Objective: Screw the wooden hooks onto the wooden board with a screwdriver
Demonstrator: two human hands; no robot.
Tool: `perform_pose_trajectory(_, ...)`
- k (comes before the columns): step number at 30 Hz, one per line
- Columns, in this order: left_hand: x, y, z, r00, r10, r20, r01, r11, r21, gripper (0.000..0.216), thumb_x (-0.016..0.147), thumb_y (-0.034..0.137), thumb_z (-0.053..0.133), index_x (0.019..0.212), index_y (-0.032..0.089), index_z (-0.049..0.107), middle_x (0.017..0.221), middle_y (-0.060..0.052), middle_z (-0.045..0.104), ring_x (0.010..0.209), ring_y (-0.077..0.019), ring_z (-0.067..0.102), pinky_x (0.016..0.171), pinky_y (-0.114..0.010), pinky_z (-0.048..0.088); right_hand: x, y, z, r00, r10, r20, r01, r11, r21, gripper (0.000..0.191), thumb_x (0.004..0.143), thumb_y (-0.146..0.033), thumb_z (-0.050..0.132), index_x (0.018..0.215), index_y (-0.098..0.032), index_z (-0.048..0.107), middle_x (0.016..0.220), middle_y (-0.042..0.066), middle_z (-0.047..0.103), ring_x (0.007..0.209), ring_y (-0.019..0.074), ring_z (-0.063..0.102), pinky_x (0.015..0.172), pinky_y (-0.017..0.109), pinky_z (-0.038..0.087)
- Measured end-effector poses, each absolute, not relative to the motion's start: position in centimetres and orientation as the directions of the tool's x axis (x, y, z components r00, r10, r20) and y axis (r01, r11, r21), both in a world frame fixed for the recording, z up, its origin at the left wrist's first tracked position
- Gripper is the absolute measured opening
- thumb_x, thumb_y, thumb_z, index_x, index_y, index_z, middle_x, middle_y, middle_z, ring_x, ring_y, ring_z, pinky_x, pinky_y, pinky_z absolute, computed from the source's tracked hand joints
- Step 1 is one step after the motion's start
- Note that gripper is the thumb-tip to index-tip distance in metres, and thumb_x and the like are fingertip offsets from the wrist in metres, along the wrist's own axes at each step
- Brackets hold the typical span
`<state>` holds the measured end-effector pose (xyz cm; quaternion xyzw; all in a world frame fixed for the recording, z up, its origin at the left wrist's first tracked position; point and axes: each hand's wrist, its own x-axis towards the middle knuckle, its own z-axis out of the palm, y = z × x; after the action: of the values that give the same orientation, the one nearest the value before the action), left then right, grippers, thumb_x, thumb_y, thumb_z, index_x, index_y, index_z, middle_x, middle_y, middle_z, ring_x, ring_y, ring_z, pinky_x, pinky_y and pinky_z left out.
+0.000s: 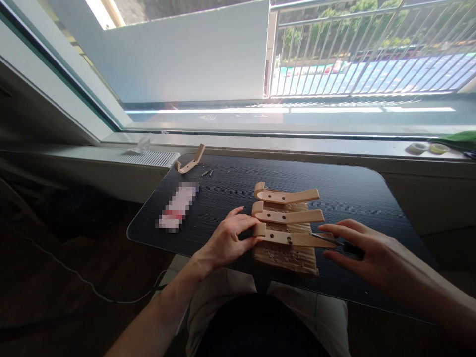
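Three pale wooden hooks lie side by side across a rough wooden board, each with holes along its flat middle. My left hand [230,233] is closed on the curled end of the nearest wooden hook [277,236], thumb and fingers pinching it. A screw head shows in that hook's right hole. In my right hand [368,248] is a screwdriver [351,248] with a dark handle, its shaft lying over the hook's right arm. Beyond are the middle hook [275,215] and the far hook [277,196]. Below them shows the pitted, splintered board [286,260].
On the dark table [223,198], another wooden hook [191,162] lies at the far left edge near a few screws [207,172]. A blurred white-and-red packet [178,207] rests at left. Tape rolls [427,148] sit on the sill, a clear plastic piece [142,145] on the radiator.
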<state>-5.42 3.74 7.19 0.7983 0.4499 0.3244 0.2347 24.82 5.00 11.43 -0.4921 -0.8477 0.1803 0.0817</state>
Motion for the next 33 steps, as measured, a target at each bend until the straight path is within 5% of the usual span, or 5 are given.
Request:
perform_pose_trajectory(10, -5.4, 3.8, 7.4, 0.393, 0.878, 0.274, 0.574, -0.467, 0.672, 0.015, 0.077, 0.024, 0.064, 0.091, 0.018, 0.062, 0.094, -0.002, 0.068, 0.089, -0.0144, 0.062, 0.109, -0.040, 0.026, 24.2, 5.5, 8.7, -0.505, 0.858, -0.098, 0.642, 0.297, -0.707, 0.041, 0.082, -0.041, 0.054, 0.114, -0.016, 0.058, 0.095, 0.005, 0.068, 0.079, 0.0192, 0.063, 0.067, 0.026, 0.050)
perform_pose_trajectory(21, -5.3, 3.7, 7.4, 0.371, 0.899, 0.231, 0.611, -0.424, 0.668, 0.023, 0.078, 0.024, 0.064, 0.100, 0.019, 0.059, 0.099, -0.001, 0.067, 0.093, -0.0144, 0.061, 0.110, -0.040, 0.027, 24.4, 5.9, 7.6, -0.515, 0.855, -0.060, 0.597, 0.308, -0.740, 0.037, 0.079, -0.043, 0.057, 0.102, -0.014, 0.065, 0.071, 0.001, 0.063, 0.059, 0.0139, 0.056, 0.051, 0.022, 0.043)
perform_pose_trajectory(26, -5.0, 2.2, 10.3, 0.299, 0.907, 0.296, 0.754, -0.415, 0.510, 0.050, 0.075, 0.026, 0.067, 0.121, 0.019, 0.049, 0.118, -0.007, 0.059, 0.113, -0.0208, 0.050, 0.102, -0.040, 0.036, 24.4, 6.0, 7.7, -0.524, 0.849, -0.069, 0.587, 0.301, -0.752, 0.036, 0.079, -0.042, 0.057, 0.102, -0.015, 0.065, 0.069, 0.001, 0.063, 0.057, 0.0137, 0.054, 0.049, 0.022, 0.040)
perform_pose_trajectory(29, -3.7, 1.8, 12.8, 0.359, 0.856, 0.371, 0.787, -0.492, 0.374, 0.033, 0.081, 0.025, 0.059, 0.113, 0.019, 0.055, 0.111, -0.006, 0.060, 0.107, -0.0195, 0.051, 0.102, -0.040, 0.034, 24.2, 5.8, 8.2, -0.522, 0.851, -0.061, 0.579, 0.301, -0.758, 0.035, 0.080, -0.041, 0.057, 0.101, -0.014, 0.065, 0.069, 0.001, 0.063, 0.058, 0.0134, 0.054, 0.051, 0.022, 0.040)
perform_pose_trajectory(33, -0.9, 3.1, 13.8, 0.635, 0.743, 0.212, 0.691, -0.669, 0.275, 0.015, 0.084, 0.028, 0.056, 0.095, 0.022, 0.062, 0.098, -0.001, 0.064, 0.106, -0.0187, 0.049, 0.110, -0.046, 0.017, 23.9, 5.7, 8.7, -0.516, 0.856, -0.047, 0.569, 0.301, -0.765, 0.034, 0.082, -0.039, 0.055, 0.100, -0.012, 0.065, 0.073, 0.002, 0.064, 0.062, 0.0142, 0.055, 0.056, 0.023, 0.042)
